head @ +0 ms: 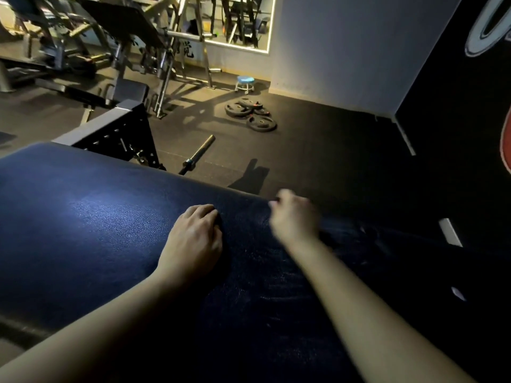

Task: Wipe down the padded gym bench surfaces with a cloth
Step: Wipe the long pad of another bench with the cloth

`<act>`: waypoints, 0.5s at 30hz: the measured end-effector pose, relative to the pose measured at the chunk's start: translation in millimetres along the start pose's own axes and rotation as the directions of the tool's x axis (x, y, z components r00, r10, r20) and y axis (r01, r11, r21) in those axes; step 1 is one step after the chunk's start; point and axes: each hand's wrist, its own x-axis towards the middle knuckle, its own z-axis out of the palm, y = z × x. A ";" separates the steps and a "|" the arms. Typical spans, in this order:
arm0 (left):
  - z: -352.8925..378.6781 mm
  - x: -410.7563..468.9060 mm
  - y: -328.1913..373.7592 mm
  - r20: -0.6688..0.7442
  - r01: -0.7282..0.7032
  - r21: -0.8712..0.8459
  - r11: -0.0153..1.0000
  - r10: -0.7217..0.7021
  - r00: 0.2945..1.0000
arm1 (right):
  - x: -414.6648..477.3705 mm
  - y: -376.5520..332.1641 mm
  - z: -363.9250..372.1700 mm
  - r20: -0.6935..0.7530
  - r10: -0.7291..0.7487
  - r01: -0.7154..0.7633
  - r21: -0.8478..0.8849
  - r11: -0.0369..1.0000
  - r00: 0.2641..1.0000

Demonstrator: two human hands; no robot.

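A padded bench [91, 222] covered in dark blue vinyl fills the lower left and middle of the head view. A dark cloth [265, 277] flecked with pale lint lies spread over its right part. My left hand [193, 241] rests on the pad with its fingers curled over the cloth's left edge. My right hand [294, 217] is blurred by motion near the pad's far edge, and its fingers are curled round a dark fold of the cloth. Both forearms reach in from the bottom of the frame.
A barbell end [199, 153] lies on the black rubber floor just beyond the bench, beside a black metal frame [121, 134]. Weight plates [251, 113] are heaped farther back, near a small blue stool [245, 82]. Racks and benches stand at the back left; a dark wall is on the right.
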 end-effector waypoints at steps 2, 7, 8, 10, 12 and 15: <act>-0.4 -1.2 -2.9 0.006 -0.019 -0.009 1.000 0.019 1.000 | -29.2 -53.7 13.7 0.087 -0.197 0.196 0.021 0.980 0.976; -2.1 -1.0 -4.7 0.026 -0.001 -0.064 0.998 0.002 1.000 | -83.2 8.8 -20.5 0.009 -0.169 0.169 -0.126 0.977 0.985; -1.9 -1.3 -4.9 0.024 -0.003 -0.073 0.997 0.005 1.000 | -82.8 40.9 -33.9 -0.034 -0.036 0.030 -0.183 0.983 0.999; -2.1 -1.1 -6.4 0.029 -0.016 -0.085 0.996 0.018 0.999 | -77.7 102.7 -66.0 -0.108 0.229 -0.250 -0.258 0.933 0.967; -1.0 -1.0 -9.9 0.037 -0.025 -0.098 0.995 0.028 0.999 | -78.5 130.8 -85.5 -0.165 0.397 -0.427 -0.227 0.875 0.903; -2.3 -1.7 -8.2 0.048 -0.028 -0.103 0.994 0.033 0.998 | -86.7 85.1 -60.5 -0.190 0.333 -0.371 -0.224 0.901 0.923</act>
